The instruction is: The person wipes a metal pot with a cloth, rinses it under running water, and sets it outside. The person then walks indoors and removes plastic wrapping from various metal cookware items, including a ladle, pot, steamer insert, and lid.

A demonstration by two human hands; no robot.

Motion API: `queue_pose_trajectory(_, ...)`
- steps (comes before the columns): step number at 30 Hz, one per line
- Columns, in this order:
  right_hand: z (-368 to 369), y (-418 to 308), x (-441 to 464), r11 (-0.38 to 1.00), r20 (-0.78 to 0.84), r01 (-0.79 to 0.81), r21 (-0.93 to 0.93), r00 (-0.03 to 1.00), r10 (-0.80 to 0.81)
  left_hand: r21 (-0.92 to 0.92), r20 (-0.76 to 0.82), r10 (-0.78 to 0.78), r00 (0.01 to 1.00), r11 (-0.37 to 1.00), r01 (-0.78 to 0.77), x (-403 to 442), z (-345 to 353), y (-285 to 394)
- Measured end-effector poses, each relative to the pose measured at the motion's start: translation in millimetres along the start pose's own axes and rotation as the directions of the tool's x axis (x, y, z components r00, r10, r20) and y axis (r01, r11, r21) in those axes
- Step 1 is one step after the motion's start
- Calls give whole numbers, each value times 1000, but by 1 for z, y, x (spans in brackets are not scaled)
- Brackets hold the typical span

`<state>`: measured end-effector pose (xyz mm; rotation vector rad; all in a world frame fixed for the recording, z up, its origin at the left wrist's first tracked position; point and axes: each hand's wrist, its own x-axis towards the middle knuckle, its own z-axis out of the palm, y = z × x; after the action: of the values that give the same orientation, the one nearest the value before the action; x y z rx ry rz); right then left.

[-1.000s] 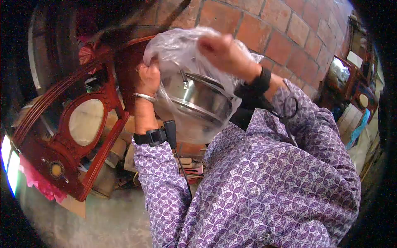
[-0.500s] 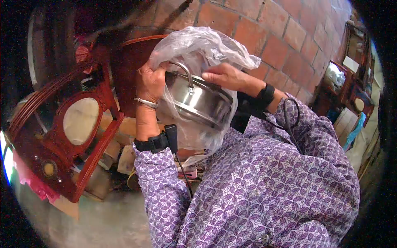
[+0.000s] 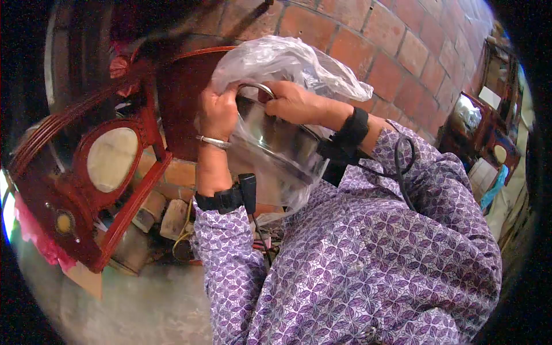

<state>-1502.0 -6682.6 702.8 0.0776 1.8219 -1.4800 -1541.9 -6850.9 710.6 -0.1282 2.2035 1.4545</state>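
Note:
A shiny stainless steel pot (image 3: pixel 273 133) sits tilted inside a clear plastic bag (image 3: pixel 293 60). The bag wraps the pot's near side and bunches up above it. My left hand (image 3: pixel 218 112) is closed on the bag at the pot's left, close to one end of the curved metal handle (image 3: pixel 253 86). With curled fingers, my right hand (image 3: pixel 293 103) grips the other end of that handle. The left fingertips are hidden behind the bag, and the pot's lower part shows only through the plastic.
A carved red-brown wooden chair (image 3: pixel 155 198) with a pale oval panel stands at the left. Blocks (image 3: pixel 173 219) lie near its legs. Brick-coloured tiles (image 3: pixel 391 63) cover the floor beyond. Dark wooden furniture (image 3: pixel 477 126) stands at the right, with a blue plastic piece (image 3: pixel 493 187) beside it.
My right hand has moved left from the pot's rim and closed around the handle. The left hand has shifted slightly right, and the pot has turned darker under the plastic.

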Motion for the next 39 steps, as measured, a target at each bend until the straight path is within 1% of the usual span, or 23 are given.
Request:
queue_pose_trajectory(1,-1,0,-3,1000,2,2,-4,1000,-2,-58,-63,-13,998,998,9,-1,-1,0)
queue_pose_trajectory(3,-4,-11,-15,958,-12,-50,283,998,56,-144,-132,-63,989,989,44,-1,-7,-5)
queue_pose_trajectory(4,-8,-21,-21,868,91,-266,419,964,251,-227,-195,-116,974,971,70,-2,-12,-9)
queue_pose_trajectory(5,-9,-15,-20,870,99,-268,414,963,249,-229,-204,-120,972,971,71,-4,-17,-15)
queue_pose_trajectory(7,-13,10,-17,912,102,-66,406,994,27,-77,-378,-69,923,996,43,-5,-28,-27)
queue_pose_trajectory(9,-20,16,-23,936,97,-44,349,995,11,-222,-501,-267,823,959,176,-7,-40,-38)
queue_pose_trajectory(11,-19,19,-40,920,94,-97,379,993,66,39,-444,-25,896,998,47,-16,-60,-96)
queue_pose_trajectory(12,-14,32,-37,896,11,15,444,1000,-22,36,-446,-25,895,998,46,-18,-64,-110)
queue_pose_trajectory(13,-15,43,-34,897,17,11,441,1000,-21,212,-438,-242,866,908,361,-21,-68,-121)
queue_pose_trajectory(14,-18,53,-32,839,14,-50,542,999,50,374,-468,-431,771,695,615,-22,-74,-137)
queue_pose_trajectory(16,-27,53,-32,703,28,-108,703,992,125,526,-359,-168,918,776,348,-39,-98,-290)
queue_pose_trajectory(17,-30,61,-28,698,39,-121,706,990,133,590,-291,-30,956,781,204,-47,-109,-360)
queue_pose_trajectory(20,-44,76,-22,676,-5,-113,728,985,170,526,-238,-94,967,824,210,-82,-87,-339)
queue_pose_trajectory(23,-51,96,-20,758,-94,-10,652,991,95,358,-287,-249,925,868,344,-111,-36,-201)
queue_pose_trajectory(24,-51,87,-24,543,-13,-107,833,977,213,431,-220,-252,942,842,326,-128,-26,-207)
queue_pose_trajectory(25,-51,91,-24,540,-12,-108,835,977,214,502,-152,-258,954,811,299,-144,-19,-213)
queue_pose_trajectory(29,-46,83,-29,605,-22,-178,776,951,308,522,-176,-310,934,775,355,-194,0,-184)
queue_pose_trajectory(31,-39,73,-32,636,-37,-197,746,941,336,393,-283,-153,947,882,260,-211,1,-196)
queue_pose_trajectory(32,-35,71,-31,668,-55,-149,729,960,274,394,-284,-153,947,882,260,-215,3,-193)
queue_pose_trajectory(34,-29,67,-33,791,-113,-57,609,981,157,-38,-251,-280,927,959,280,-223,12,-173)
queue_pose_trajectory(37,-12,51,-39,776,-67,-57,628,990,127,-94,-281,-296,913,955,281,-220,15,-110)
queue_pose_trajectory(38,-6,60,-37,797,-49,-12,604,997,53,-89,-282,-291,914,957,276,-214,10,-92)
queue_pose_trajectory(39,1,52,-40,791,-49,-25,611,996,69,-143,-326,-258,909,964,222,-208,6,-74)
